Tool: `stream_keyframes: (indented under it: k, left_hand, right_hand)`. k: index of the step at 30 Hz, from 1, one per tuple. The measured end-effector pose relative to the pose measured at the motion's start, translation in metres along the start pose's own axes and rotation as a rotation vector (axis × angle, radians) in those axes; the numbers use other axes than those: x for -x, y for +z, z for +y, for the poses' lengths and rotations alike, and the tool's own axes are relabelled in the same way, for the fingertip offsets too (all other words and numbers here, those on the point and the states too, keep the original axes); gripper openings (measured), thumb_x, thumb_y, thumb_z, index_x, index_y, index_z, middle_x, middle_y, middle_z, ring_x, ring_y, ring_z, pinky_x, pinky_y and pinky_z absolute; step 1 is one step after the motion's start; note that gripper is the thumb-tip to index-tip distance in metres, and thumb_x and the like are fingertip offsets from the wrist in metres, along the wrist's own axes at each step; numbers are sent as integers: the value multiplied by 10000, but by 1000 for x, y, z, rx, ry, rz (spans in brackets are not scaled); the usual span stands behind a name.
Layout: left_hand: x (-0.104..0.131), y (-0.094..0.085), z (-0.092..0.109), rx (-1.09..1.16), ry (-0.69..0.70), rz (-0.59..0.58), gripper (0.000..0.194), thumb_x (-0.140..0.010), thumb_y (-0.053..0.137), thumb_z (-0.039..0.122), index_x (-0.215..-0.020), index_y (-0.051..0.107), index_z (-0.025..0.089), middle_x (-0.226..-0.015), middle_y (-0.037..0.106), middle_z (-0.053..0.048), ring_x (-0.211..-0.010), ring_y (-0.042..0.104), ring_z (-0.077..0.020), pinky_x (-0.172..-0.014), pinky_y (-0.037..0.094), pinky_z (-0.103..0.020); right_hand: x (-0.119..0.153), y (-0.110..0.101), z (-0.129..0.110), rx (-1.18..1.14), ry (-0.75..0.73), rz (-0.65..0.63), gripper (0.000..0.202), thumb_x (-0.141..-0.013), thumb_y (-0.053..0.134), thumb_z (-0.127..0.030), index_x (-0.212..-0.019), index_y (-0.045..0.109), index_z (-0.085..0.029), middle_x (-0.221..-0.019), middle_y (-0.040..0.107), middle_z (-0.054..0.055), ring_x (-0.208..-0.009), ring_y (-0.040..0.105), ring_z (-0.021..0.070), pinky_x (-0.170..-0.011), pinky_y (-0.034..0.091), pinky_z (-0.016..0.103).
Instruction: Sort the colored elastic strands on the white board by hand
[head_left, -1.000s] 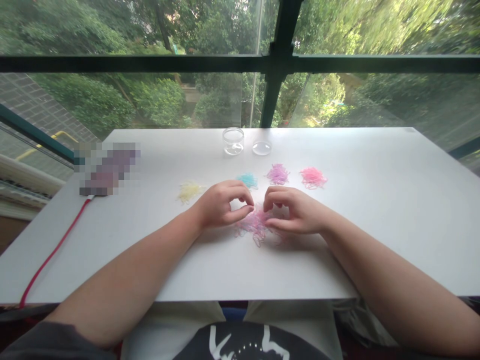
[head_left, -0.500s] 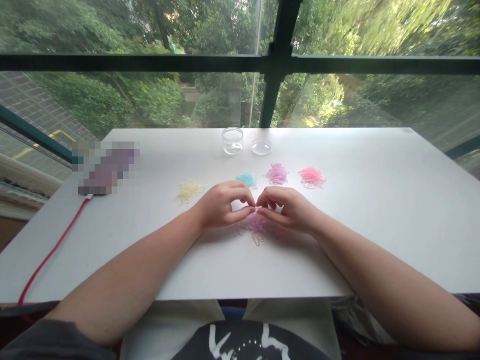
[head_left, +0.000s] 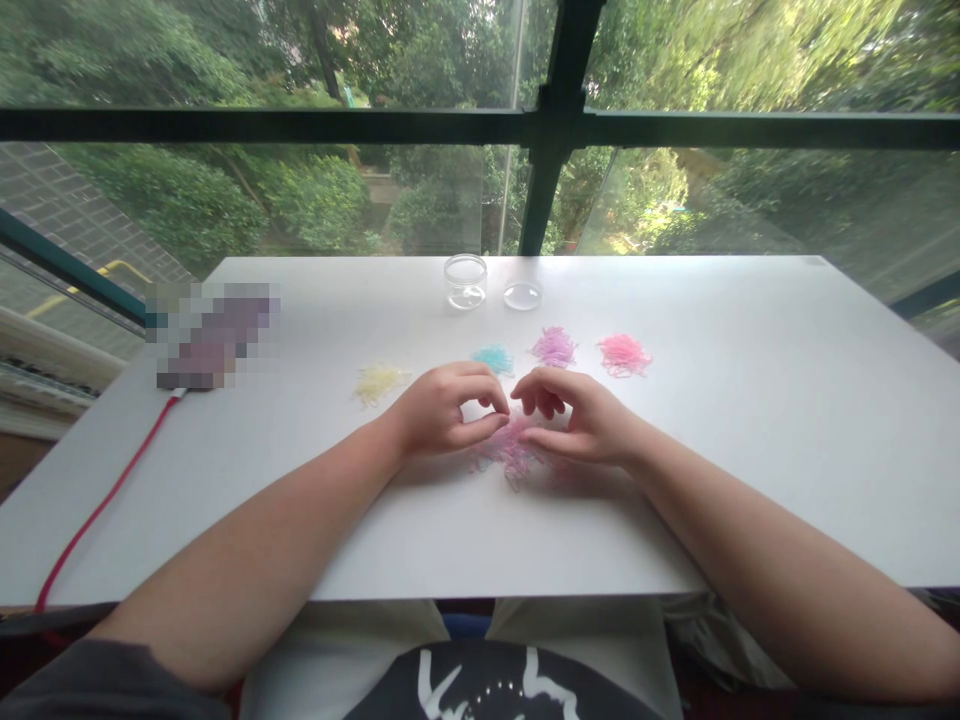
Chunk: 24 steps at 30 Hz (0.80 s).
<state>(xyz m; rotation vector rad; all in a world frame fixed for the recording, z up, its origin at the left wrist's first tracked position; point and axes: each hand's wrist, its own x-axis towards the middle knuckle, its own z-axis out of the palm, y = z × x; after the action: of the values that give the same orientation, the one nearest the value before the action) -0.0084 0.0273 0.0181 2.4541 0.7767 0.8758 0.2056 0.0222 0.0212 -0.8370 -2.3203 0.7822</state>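
Note:
A loose pile of small, thin rubber bands, mostly pink and purple, lies on the table beneath my fingers. My left hand is above its left side, thumb and forefinger tips pinched together; anything between them is too small to make out. On the right, my right hand has its thumb apart from its curled fingers, with nothing visible between them. Beyond the hands are sorted heaps: yellow bands by my left wrist, blue bands just past my left fingers, then purple bands and pink bands.
At the far side of the white table stand a clear round jar and a clear shallow lid. A blurred-out device with a red cable lies on the left. Window frames rise behind the table.
The right thumb and forefinger have parted and drawn slightly away from the left fingertips, which they met before. My left hand has stayed almost still.

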Motion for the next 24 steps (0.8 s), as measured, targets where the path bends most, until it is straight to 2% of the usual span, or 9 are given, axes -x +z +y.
stream_keyframes:
  k: [2, 6, 24]
  left_hand:
    - [0, 1, -1, 5, 16, 2, 107, -763, 545, 222, -743, 636, 169, -770, 612, -48, -699, 553, -121, -673, 450, -235]
    - [0, 2, -2, 3, 29, -5, 102, -761, 555, 223, -752, 643, 169, -761, 607, -46, -694, 552, -119, -670, 446, -232]
    - [0, -1, -3, 4, 22, -16, 93, -750, 557, 212, -745, 637, 165, -766, 608, -47, -697, 549, -122, -671, 450, -241]
  right_hand:
    - [-1, 2, -1, -3, -4, -7, 192, -740, 594, -267, -891, 535, -165, -712, 534, 10, -599, 436, 91, -553, 366, 216]
    - [-2, 7, 0, 28, -14, -4, 48, -781, 518, -197, -761, 546, -163, -637, 501, -8, -556, 402, 76, -526, 339, 203]
    - [0, 0, -1, 27, 23, -30, 82, -692, 493, -85, -706, 511, -164, -623, 502, -19, -557, 418, 73, -534, 350, 198]
